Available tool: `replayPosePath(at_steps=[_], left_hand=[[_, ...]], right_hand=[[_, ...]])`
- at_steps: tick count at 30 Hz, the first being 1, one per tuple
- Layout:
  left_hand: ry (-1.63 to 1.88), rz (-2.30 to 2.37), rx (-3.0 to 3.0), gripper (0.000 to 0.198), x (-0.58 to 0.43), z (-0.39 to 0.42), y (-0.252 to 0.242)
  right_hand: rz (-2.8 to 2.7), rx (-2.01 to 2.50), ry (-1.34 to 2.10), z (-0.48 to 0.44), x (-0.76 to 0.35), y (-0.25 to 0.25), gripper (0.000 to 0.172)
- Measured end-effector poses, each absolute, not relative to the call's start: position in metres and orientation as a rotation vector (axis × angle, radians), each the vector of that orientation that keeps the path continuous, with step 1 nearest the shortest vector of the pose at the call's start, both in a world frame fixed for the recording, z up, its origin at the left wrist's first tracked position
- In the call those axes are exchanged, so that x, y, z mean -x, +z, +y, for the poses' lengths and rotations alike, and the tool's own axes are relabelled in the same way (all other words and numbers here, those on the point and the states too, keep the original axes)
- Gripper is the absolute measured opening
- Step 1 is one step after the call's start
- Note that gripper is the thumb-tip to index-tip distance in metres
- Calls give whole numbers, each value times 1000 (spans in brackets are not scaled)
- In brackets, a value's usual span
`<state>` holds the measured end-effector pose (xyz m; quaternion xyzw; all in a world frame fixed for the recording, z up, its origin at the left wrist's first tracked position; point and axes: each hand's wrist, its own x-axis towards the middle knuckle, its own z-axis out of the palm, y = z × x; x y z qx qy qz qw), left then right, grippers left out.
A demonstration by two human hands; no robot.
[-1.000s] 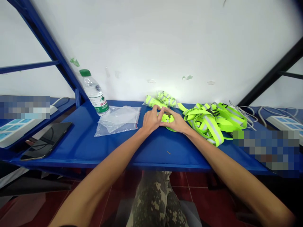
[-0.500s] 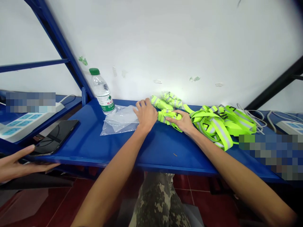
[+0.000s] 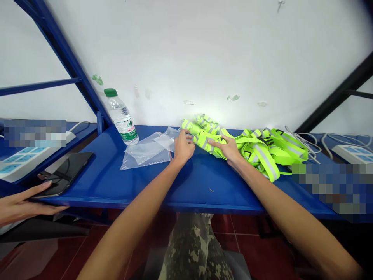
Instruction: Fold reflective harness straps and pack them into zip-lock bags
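Note:
On the blue table (image 3: 192, 186) my left hand (image 3: 183, 147) pinches the edge of a clear plastic zip bag (image 3: 171, 139) and lifts it off the stack of clear bags (image 3: 142, 151). My right hand (image 3: 229, 149) grips a folded neon-yellow reflective strap bundle (image 3: 207, 143) right beside the bag's edge. Behind it against the wall lie two more rolled bundles (image 3: 201, 122). A tangled pile of neon reflective straps (image 3: 271, 149) lies to the right of my right hand.
A water bottle (image 3: 121, 116) with a green cap stands at the back left. A dark tablet (image 3: 65, 175) lies on the left, with another person's hand (image 3: 23, 202) beside it. White power strips (image 3: 352, 149) and cables sit at the far right, another strip at the left.
My left hand left the strap bundle, reached to the bag stack and now lifts one bag by its edge. My right hand kept the folded bundle. Another person's hand appeared at the left.

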<state>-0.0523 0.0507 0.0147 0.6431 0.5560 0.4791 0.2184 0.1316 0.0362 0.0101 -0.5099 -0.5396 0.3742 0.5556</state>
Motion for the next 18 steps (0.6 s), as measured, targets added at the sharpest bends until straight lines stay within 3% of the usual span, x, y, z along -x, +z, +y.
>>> replayPosePath(at_steps=[10,18], left_hand=[[1399,1165,-1526,49,28,44,0],[1509,1197,-1350,40,36,52,8]], right_hand=[[-1176,1161,1476,40,-148,15,50],[-1073,1248,1441,39,-147,15,45]])
